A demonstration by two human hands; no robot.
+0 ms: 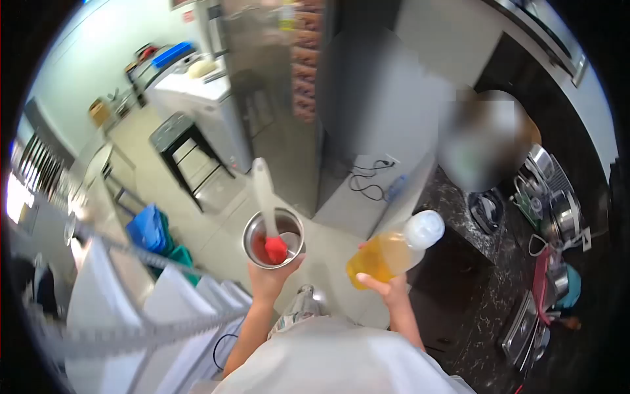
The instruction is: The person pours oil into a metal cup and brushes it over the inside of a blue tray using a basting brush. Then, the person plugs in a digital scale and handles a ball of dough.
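My left hand (pixel 270 279) is wrapped round the lower side of a round metal cup (pixel 299 226). Inside the cup rests a brush (pixel 264 190) with a pale handle and a red head, its handle sticking up past the far rim. My right hand (pixel 390 289) holds a clear plastic bottle (pixel 377 262) with yellow liquid and a white cap. The bottle is tilted, cap end up and to the right, and stands apart from the cup. Part of my right fingers is hidden behind the bottle.
A dark counter (pixel 485 295) runs along the right, with metal pans (pixel 564 210) and a tray (pixel 518 328). A black stool (pixel 180 134) and blue bag (pixel 149 230) are at the left. A cable (pixel 367 184) lies ahead.
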